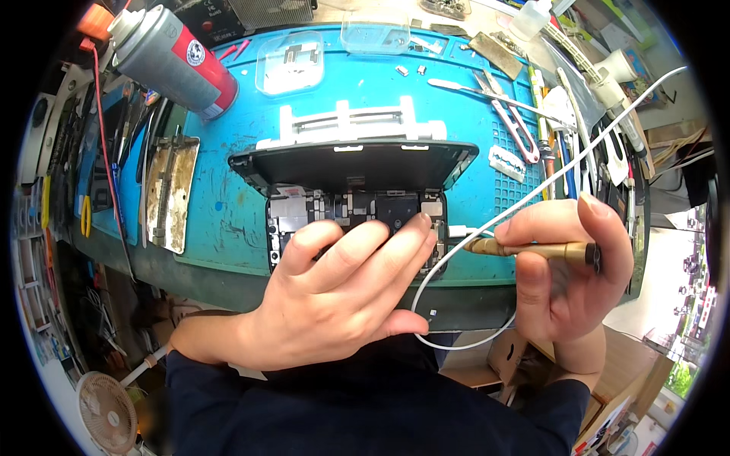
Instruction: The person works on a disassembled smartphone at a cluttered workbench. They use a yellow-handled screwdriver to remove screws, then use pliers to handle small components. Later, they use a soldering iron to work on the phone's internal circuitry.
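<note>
An opened phone [391, 208] lies on the blue mat with its inner boards bare. Its black screen [350, 165] is lifted along the far side and leans against a white stand [346, 126]. My left hand [342, 292] rests over the near part of the phone, fingers stretched out and slightly apart, hiding what is under them. To the right, my right hand [574, 273] grips a brass-coloured, pen-like tool [532, 250] with a dark end; its tapered tip points left toward the phone. A white cable [525, 204] has its plug at the phone's right end and loops down between my hands.
A spray can [176, 62] stands at the far left, near a stained metal fixture [171, 194]. Clear plastic boxes [290, 63] with small parts sit at the back. Pliers [511, 118], a blade [507, 163] and several other tools lie at the right of the mat [228, 243].
</note>
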A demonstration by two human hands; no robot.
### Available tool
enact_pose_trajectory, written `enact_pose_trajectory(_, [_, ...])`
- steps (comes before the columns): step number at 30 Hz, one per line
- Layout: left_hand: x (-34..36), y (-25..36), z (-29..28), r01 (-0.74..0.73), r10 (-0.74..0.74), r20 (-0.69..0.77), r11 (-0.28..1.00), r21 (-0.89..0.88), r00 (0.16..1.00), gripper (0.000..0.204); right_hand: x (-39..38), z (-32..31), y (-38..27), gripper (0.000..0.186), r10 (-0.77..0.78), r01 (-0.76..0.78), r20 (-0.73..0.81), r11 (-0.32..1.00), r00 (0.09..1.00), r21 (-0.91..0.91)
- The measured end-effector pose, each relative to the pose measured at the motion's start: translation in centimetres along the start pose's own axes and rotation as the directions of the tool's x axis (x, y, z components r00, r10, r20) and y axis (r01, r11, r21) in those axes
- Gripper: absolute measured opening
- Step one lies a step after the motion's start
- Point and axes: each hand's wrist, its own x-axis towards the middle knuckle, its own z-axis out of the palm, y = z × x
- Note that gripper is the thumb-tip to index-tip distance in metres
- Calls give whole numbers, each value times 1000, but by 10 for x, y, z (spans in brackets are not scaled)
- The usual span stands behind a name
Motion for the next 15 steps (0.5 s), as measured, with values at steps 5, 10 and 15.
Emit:
enact_pose_trajectory(5, [1, 1, 0, 4, -4, 5, 1000, 15, 1000, 67, 5, -3, -1, 60, -8, 9, 27, 999, 1000, -35])
enact_pose_trajectory(10, [4, 1, -4, -3, 2, 41, 1000, 17, 999, 68, 9, 0, 3, 59, -19, 19, 7, 1000, 1000, -1])
enact_pose_trajectory(15, [5, 1, -4, -12, 11, 42, 1000, 27, 999, 70, 11, -1, 2, 52, -10, 10, 12, 999, 1000, -34])
